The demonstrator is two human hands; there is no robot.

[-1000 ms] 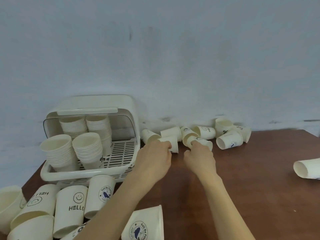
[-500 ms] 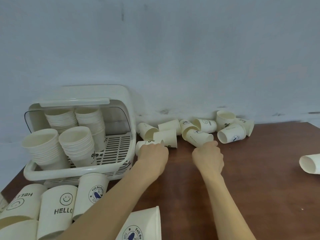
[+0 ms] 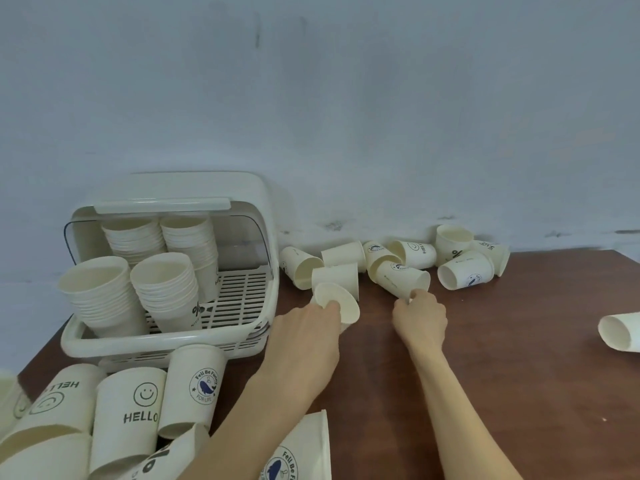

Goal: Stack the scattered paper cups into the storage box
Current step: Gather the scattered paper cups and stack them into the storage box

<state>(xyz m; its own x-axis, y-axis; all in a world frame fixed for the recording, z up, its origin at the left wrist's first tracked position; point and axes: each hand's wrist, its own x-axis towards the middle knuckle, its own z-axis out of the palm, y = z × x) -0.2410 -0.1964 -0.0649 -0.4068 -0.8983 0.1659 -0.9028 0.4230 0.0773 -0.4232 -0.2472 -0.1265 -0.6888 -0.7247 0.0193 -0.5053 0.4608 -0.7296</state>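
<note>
Stacks of paper cups [image 3: 162, 282] fill the storage box [image 3: 166, 344] at left, while the left hand [image 3: 308, 327] grips one cup [image 3: 337, 303] and the right hand [image 3: 420, 317] pinches another cup's [image 3: 401, 278] rim.

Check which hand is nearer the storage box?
Left. The left hand, holding a small paper cup, is just right of the storage box; the right hand is farther right, at another cup.

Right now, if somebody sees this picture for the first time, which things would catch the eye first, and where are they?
First the two hands at the centre: the left hand holds a small paper cup, and the right hand pinches the rim of a lying cup. To the left stands the open storage box with four cup stacks. More scattered cups lie along the wall.
</note>
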